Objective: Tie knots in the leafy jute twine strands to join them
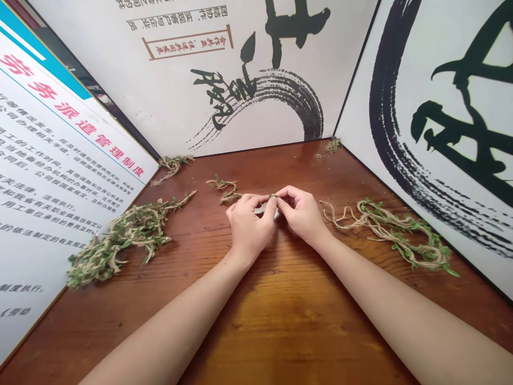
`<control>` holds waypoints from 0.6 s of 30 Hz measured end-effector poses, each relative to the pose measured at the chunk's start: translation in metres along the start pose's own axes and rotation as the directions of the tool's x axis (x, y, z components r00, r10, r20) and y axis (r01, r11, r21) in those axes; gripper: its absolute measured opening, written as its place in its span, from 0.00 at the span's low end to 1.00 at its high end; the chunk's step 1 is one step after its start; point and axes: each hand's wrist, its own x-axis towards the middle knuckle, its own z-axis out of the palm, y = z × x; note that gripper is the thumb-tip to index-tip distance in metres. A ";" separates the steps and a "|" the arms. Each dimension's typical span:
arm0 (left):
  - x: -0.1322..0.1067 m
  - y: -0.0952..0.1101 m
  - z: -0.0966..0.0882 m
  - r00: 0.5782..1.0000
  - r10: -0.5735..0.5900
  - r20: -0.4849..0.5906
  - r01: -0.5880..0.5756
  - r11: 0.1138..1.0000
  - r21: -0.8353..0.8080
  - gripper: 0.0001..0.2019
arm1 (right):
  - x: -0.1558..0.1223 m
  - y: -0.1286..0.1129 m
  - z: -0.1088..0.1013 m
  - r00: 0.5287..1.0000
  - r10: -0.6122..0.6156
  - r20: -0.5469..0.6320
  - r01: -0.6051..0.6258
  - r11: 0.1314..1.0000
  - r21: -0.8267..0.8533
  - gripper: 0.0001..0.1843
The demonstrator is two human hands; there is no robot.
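My left hand [251, 222] and my right hand [300, 212] meet over the middle of the wooden table, thumbs and fingertips pinched close together. Between them is a small green bit of leafy twine [273, 196], mostly covered by the fingers. A length of jute twine with green leaves [226, 187] lies on the table just beyond my left hand and appears to run in under it. Whether it joins the bit in my fingertips cannot be made out.
A heap of leafy twine [116, 240] lies at the left, and looped strands [404, 232] lie at the right. A small tangle [175, 164] and green scraps [333, 144] sit at the back. Printed panels [248, 32] enclose the brown table [272, 326] on three sides.
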 end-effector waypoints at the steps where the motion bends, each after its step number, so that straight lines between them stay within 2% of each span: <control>1: 0.000 -0.001 0.000 1.000 0.010 0.008 -0.010 1.000 -0.008 0.07 | -0.001 0.000 0.001 0.999 -0.034 -0.007 0.034 0.998 -0.055 0.06; 4: 0.001 -0.007 0.001 0.996 0.084 0.019 -0.084 0.996 -0.044 0.06 | -0.003 0.000 0.002 0.994 -0.104 -0.023 0.098 0.978 -0.185 0.06; 7: 0.002 -0.011 0.001 0.989 0.149 -0.011 -0.150 0.987 -0.059 0.06 | -0.003 0.000 0.003 0.994 -0.101 -0.031 0.092 0.971 -0.220 0.06; 15: 0.000 -0.005 0.003 0.991 0.129 0.023 -0.131 0.987 0.090 0.06 | -0.002 -0.001 0.003 0.996 0.020 -0.083 -0.030 0.992 -0.119 0.06; 18: 0.001 -0.004 0.004 0.992 0.118 0.053 -0.123 0.986 0.110 0.06 | -0.001 0.001 0.002 0.997 0.048 -0.063 -0.052 0.997 -0.053 0.05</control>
